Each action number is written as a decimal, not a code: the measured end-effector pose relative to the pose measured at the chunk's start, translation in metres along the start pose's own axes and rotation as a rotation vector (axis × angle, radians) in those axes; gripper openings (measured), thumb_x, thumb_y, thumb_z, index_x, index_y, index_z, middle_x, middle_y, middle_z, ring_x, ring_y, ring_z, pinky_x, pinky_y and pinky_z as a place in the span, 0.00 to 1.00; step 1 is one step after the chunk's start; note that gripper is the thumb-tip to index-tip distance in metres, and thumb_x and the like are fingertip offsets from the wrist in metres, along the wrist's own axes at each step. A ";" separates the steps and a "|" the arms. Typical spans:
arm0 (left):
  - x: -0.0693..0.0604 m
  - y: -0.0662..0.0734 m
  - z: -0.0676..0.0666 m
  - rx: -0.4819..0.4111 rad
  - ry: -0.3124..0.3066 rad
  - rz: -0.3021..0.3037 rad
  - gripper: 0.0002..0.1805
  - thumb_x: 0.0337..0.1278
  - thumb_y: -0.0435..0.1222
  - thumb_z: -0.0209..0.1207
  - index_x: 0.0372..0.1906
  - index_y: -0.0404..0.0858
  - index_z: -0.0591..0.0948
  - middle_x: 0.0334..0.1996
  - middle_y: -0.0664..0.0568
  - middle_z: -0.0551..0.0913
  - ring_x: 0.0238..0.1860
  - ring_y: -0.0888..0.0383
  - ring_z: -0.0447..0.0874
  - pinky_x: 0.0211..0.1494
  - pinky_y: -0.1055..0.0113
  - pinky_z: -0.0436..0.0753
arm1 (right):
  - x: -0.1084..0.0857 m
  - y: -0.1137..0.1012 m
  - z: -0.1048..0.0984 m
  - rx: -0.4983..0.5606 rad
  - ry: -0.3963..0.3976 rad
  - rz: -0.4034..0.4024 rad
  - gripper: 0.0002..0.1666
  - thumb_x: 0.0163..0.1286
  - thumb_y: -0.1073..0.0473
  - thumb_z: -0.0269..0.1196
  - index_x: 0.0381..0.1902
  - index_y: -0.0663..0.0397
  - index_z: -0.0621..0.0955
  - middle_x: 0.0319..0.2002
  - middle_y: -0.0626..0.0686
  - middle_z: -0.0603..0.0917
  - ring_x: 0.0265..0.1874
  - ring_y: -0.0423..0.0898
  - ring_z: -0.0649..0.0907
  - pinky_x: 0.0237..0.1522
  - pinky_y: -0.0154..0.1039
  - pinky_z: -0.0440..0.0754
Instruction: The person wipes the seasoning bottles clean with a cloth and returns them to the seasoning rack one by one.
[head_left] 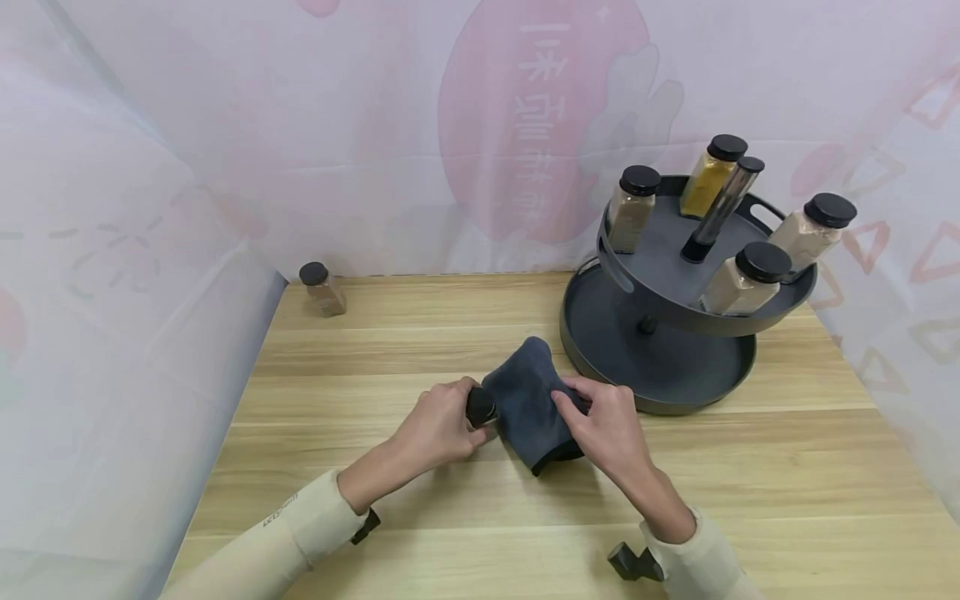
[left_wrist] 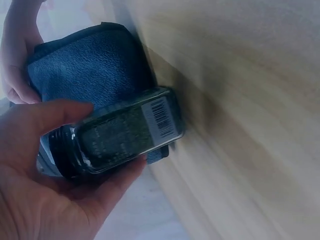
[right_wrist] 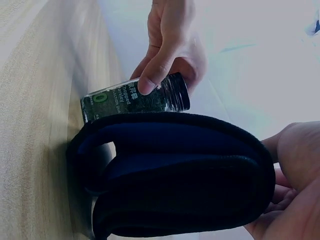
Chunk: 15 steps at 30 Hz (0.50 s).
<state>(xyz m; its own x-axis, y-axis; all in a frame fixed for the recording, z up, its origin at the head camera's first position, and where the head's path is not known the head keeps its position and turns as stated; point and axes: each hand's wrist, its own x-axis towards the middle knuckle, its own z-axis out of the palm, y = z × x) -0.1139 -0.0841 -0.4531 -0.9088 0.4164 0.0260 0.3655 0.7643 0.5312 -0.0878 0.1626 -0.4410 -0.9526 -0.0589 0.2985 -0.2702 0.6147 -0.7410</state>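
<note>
Nearest, two pale sleeves reached in over the wood-grain counter, a small black device at each wrist; beyond them the hands worked close together; the left hand was curled round a glass jar of chopped parsley, thumb on one side and fingers on the other, near its black lid; the jar's base pointed toward the counter, though whether it touched could not be told; the right hand pinched the edge of a folded dark cloth between thumb and fingers, the cloth lying alongside the jar; farther off to the right stood a two-tier round tray, four black-lidded jars on its upper tier, one holding yellow powder; at the far left corner stood a small brown-filled jar; behind everything hung a pale sheet with pink prints.
</note>
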 end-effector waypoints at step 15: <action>0.000 -0.010 0.014 -0.034 0.102 0.023 0.27 0.44 0.42 0.84 0.47 0.33 0.87 0.31 0.49 0.89 0.28 0.62 0.83 0.30 0.68 0.82 | -0.001 -0.001 0.002 -0.007 -0.006 0.005 0.12 0.68 0.67 0.72 0.49 0.65 0.90 0.43 0.60 0.92 0.41 0.54 0.92 0.40 0.52 0.90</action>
<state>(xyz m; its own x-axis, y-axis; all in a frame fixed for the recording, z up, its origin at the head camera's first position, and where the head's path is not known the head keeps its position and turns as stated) -0.1147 -0.0850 -0.4702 -0.9165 0.3802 0.1241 0.3813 0.7371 0.5579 -0.0870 0.1605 -0.4417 -0.9548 -0.0600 0.2912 -0.2641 0.6208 -0.7382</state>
